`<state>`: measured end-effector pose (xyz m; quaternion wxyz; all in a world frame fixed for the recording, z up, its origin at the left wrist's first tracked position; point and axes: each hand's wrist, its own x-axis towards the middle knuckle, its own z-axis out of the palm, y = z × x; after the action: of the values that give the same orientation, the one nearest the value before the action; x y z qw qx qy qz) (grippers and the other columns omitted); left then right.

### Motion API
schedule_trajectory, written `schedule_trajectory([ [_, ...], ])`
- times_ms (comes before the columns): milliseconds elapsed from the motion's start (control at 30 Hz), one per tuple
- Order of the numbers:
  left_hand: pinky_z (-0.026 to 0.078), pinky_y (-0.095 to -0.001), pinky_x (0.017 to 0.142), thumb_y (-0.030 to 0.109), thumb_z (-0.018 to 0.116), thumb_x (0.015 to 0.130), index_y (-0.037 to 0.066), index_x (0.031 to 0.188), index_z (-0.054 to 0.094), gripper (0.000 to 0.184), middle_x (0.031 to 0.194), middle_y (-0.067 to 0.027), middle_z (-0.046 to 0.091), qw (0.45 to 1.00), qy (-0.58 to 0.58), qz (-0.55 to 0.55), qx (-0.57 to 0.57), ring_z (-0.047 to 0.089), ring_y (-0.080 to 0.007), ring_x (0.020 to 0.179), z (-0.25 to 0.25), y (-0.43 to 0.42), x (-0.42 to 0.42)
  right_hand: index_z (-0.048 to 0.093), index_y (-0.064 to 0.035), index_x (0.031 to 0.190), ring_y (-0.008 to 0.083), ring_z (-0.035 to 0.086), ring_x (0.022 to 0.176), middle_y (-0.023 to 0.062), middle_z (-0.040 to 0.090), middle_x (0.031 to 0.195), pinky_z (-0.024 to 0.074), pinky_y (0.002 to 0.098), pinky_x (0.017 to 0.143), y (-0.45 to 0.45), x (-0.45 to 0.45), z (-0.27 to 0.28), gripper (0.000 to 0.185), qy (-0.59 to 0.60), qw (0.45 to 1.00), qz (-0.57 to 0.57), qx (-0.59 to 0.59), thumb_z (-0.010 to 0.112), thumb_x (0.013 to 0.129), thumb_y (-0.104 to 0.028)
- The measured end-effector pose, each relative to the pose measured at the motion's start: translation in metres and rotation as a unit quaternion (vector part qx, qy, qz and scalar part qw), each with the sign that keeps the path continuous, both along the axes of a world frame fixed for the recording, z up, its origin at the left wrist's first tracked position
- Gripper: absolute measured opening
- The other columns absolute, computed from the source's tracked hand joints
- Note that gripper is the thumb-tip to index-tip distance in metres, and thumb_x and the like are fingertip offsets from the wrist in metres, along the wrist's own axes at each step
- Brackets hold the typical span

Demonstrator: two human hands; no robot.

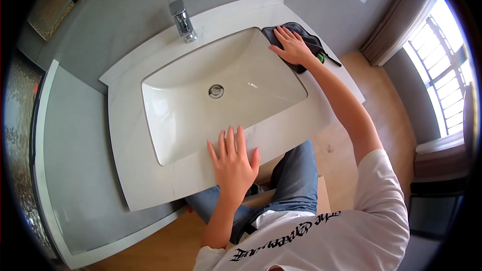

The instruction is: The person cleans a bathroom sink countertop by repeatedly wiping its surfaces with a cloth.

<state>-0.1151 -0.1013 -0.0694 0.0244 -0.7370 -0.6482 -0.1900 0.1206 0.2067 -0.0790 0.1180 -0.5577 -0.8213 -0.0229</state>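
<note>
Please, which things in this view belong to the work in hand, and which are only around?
Seemingly in the work:
- dark pouch-like item, under the right hand
- white countertop, with the left hand at its front edge

Only around:
- chrome faucet
- sink drain
- brown curtain
- barred window

A head-worn camera is looking forward and steeply down from above the near side of a white rectangular washbasin [186,120], which is filling the middle of the view at close range. The wearer's own white printed T-shirt [331,238] and blue jeans [297,178] are showing on the near side of the basin, and both the left hand [232,159] and the right hand [292,48] are being seen from above. A chrome faucet [185,22] is standing beyond the basin. The wide lens is curving straight edges, and is also taking in a barred window [442,65], farther off, right of the basin.
</note>
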Motion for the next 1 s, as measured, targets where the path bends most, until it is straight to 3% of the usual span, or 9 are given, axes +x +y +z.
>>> schedule_trajectory([
  [33, 0.026, -0.0596, 0.111, 0.032, 0.06, 0.088, 0.004, 0.139, 0.046, 0.06, 0.139, -0.0147, 0.049, 1.0, 0.002, 0.001, 0.001, 0.045, -0.0347, 0.129, 0.002, 0.001, 0.0, 0.033, -0.001, 0.148, 0.0296, 0.024, 0.146, 0.0163, 0.029, 0.156, 0.0187, 0.0479, 0.118, 0.016, -0.01, -0.001, 0.072, 0.002, 1.0, 0.001, 0.001, 0.041, 0.095, -0.048],
  [133, 0.026, -0.0594, 0.111, 0.031, 0.06, 0.087, 0.004, 0.139, 0.046, 0.06, 0.139, -0.0151, 0.049, 1.0, 0.0, -0.002, -0.022, 0.045, -0.035, 0.129, 0.006, 0.0, 0.002, 0.037, 0.0006, 0.145, 0.0307, 0.028, 0.144, 0.0171, 0.032, 0.155, 0.0216, 0.0557, 0.115, 0.059, -0.034, -0.01, 0.063, 0.054, 0.989, -0.137, 0.023, 0.033, 0.095, -0.038],
  [333, 0.026, -0.0612, 0.111, 0.03, 0.061, 0.085, 0.004, 0.139, 0.046, 0.062, 0.139, -0.0164, 0.048, 0.999, 0.004, 0.003, -0.037, 0.044, -0.0366, 0.129, 0.009, 0.0, 0.0, 0.034, 0.0068, 0.146, 0.0347, 0.024, 0.145, 0.0217, 0.03, 0.155, 0.0144, 0.0506, 0.117, 0.128, -0.064, -0.009, 0.071, 0.087, 0.938, -0.332, 0.042, 0.037, 0.093, -0.04],
  [833, 0.027, -0.0606, 0.11, 0.028, 0.062, 0.082, 0.006, 0.137, 0.049, 0.06, 0.136, -0.015, 0.051, 0.999, -0.003, 0.013, -0.05, 0.047, -0.0351, 0.126, 0.01, -0.001, 0.003, 0.038, 0.011, 0.142, 0.0357, 0.027, 0.142, 0.0219, 0.035, 0.152, 0.0156, 0.0533, 0.115, 0.189, -0.042, -0.021, 0.068, 0.101, 0.934, -0.336, 0.069, 0.037, 0.092, -0.035],
  [933, 0.027, -0.0598, 0.11, 0.027, 0.062, 0.082, 0.007, 0.137, 0.049, 0.059, 0.136, -0.0137, 0.051, 0.999, -0.002, 0.015, -0.033, 0.047, -0.0336, 0.126, 0.007, -0.001, 0.002, 0.039, 0.0033, 0.145, 0.0372, 0.025, 0.144, 0.0203, 0.033, 0.154, 0.0133, 0.0572, 0.115, 0.166, -0.037, -0.008, 0.068, 0.087, 0.945, -0.313, 0.042, 0.038, 0.09, -0.038],
  [1000, 0.028, -0.0588, 0.11, 0.027, 0.062, 0.083, 0.007, 0.137, 0.049, 0.058, 0.136, -0.0129, 0.051, 1.0, -0.006, 0.016, -0.022, 0.048, -0.0325, 0.126, 0.005, -0.002, 0.003, 0.041, -0.009, 0.147, 0.0383, 0.022, 0.145, 0.019, 0.031, 0.155, 0.0092, 0.062, 0.114, 0.143, -0.033, 0.0, 0.067, 0.083, 0.937, -0.34, 0.004, 0.038, 0.089, -0.042],
])
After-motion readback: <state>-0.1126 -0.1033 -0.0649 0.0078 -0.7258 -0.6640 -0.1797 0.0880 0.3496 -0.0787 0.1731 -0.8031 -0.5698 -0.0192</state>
